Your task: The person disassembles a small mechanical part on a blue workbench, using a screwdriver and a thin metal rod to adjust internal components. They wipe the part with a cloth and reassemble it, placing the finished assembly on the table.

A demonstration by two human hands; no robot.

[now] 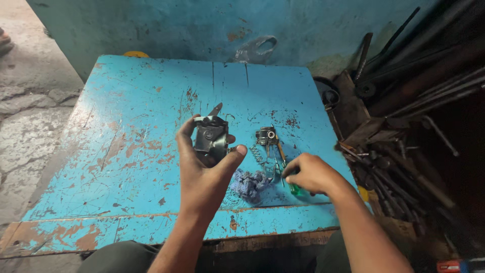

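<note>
My left hand (202,169) is raised over the worn blue table (146,116) and grips a dark metal engine part (210,138) between thumb and fingers. My right hand (310,174) rests low at the table's right front, fingers on the green-handled screwdriver (288,174) that lies there. Between the hands lie a crumpled blue rag (251,184), a small coil spring (257,151) and thin wire pieces. A small round metal part (267,135) sits just beyond them.
A pile of dark metal rods, bars and scrap (414,111) fills the floor right of the table. A teal wall (202,25) stands behind, with a grey metal piece (255,49) leaning on it. Cracked concrete floor (25,111) lies to the left.
</note>
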